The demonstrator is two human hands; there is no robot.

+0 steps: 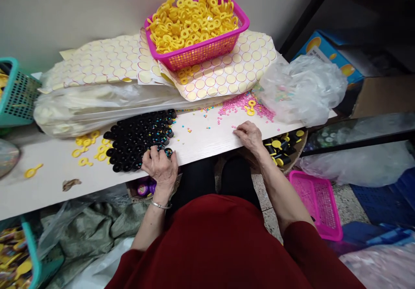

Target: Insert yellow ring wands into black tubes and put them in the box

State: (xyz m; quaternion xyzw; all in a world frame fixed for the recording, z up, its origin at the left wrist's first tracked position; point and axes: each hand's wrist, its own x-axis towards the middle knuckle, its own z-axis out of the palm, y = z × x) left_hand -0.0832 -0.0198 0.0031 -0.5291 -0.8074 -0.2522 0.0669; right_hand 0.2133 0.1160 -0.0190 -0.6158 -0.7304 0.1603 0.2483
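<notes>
My left hand (160, 166) rests at the near edge of a block of small black round caps (139, 138) standing packed together on the white table (201, 144); its fingers curl over the nearest caps. My right hand (249, 134) lies on the table edge, fingers bent and pinched at tiny beads; what it holds is too small to name. A heap of pink beads (244, 104) lies just beyond it, and coloured beads are scattered between my hands.
A pink basket (207, 49) of yellow ring parts sits on sticker sheets (110, 62) at the back. Loose yellow parts (87, 146) lie left of the caps. Clear bags (303, 88), a teal basket (16, 92), and a pink floor basket (317, 202) surround the table.
</notes>
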